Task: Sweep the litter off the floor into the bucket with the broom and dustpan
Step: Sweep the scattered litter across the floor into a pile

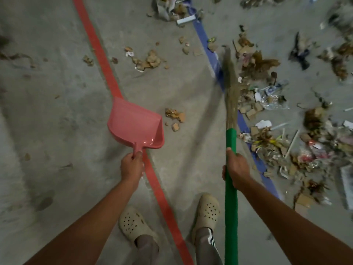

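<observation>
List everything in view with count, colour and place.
Red floor stripe: one, red, left of centre.
Blue floor stripe: one, blue, right of centre.
Pink plastic dustpan: one, pink, over the red stripe.
Straw broom with green handle: one, tan bristles, over the blue stripe.
Litter of leaves, cardboard, wrappers: many, mostly brown, thickest at right.
Beige perforated clogs: two, beige, bottom centre.
Left hand: one, gripping the dustpan handle.
Right hand: one, gripping the broom handle.

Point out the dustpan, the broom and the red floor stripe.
dustpan [133, 123], head view, on the pan's flat pink inside
broom [231, 140], head view, on the green handle below the bristles
red floor stripe [96, 44], head view, on its upper stretch
</observation>
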Demonstrator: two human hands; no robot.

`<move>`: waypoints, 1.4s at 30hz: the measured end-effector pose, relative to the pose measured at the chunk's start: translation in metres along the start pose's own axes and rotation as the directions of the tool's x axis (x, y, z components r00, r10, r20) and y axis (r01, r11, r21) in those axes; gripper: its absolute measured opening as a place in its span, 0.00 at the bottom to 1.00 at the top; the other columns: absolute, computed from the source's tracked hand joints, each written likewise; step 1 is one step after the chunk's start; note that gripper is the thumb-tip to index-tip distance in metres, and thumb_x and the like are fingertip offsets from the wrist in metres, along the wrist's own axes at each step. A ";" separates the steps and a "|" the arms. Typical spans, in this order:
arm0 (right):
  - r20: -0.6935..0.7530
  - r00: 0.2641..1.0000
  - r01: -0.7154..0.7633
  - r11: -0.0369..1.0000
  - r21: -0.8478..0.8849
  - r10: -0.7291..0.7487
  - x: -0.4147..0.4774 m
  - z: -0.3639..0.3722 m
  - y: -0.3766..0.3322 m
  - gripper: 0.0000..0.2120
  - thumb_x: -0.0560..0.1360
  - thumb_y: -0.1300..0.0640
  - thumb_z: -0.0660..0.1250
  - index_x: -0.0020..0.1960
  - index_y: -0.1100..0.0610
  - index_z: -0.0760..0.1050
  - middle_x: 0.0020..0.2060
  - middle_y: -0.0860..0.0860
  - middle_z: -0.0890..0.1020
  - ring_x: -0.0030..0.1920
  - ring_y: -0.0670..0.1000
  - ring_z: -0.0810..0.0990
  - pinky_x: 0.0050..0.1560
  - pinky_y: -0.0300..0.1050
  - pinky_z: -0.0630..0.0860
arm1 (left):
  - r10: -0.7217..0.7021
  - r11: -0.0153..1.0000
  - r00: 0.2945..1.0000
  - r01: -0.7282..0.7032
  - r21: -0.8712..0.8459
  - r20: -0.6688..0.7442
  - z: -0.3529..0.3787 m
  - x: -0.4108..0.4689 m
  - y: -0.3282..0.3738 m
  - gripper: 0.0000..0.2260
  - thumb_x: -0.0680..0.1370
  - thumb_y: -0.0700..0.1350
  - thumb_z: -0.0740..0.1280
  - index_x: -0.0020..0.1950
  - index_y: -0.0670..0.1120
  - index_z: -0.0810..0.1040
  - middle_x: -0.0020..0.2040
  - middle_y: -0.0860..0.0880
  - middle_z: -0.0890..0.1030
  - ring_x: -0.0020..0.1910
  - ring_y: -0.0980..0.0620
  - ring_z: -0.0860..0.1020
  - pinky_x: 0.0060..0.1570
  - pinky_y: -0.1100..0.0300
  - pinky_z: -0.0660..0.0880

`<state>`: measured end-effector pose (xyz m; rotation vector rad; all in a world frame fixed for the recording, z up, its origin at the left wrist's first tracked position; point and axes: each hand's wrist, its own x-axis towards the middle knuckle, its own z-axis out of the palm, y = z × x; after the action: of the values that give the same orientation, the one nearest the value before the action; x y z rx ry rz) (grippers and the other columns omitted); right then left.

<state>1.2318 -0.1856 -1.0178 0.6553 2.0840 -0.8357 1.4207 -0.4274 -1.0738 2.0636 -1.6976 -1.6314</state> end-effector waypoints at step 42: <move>-0.200 0.979 -0.024 1.000 0.017 0.027 0.044 -0.173 0.138 0.18 0.83 0.41 0.57 0.54 0.57 0.70 0.40 0.56 0.79 0.34 0.53 0.79 0.28 0.45 0.75 | 0.165 0.936 0.951 -0.234 0.263 0.260 0.146 -0.108 0.044 0.17 0.83 0.52 0.64 0.39 0.42 0.74 0.28 0.45 0.72 0.17 0.55 0.67 0.17 0.66 0.62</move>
<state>1.2195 0.0397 -1.0175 0.8017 2.2455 -0.7991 1.3028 -0.2865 -1.0414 1.7754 -2.2674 -1.7040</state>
